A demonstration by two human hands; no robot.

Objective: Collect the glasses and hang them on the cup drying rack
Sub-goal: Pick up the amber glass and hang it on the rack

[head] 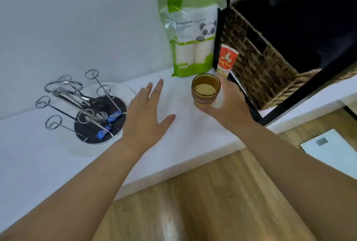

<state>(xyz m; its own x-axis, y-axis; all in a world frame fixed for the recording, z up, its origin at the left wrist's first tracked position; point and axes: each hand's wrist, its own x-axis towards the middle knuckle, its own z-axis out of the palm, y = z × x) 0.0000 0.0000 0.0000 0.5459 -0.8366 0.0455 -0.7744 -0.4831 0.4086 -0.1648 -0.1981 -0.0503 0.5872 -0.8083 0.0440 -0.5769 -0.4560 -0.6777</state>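
An amber glass (205, 90) with a patterned band stands upright on the white counter (185, 134), right of centre. My right hand (227, 103) wraps around its right side and base, fingers curled on it. My left hand (148, 113) hovers flat above the counter with fingers spread and nothing in it, between the glass and the rack. The chrome cup drying rack (81, 105) stands at the left on a round dark base in a white dish; its looped prongs are bare, and tongs and small blue-wrapped items lie in it.
A green and white pouch with a panda picture (190, 35) leans on the wall behind the glass. A red carton (227, 60) stands just behind my right hand. A black shelf frame (222, 28) holds a woven basket (260, 57) at right. Wooden floor lies below.
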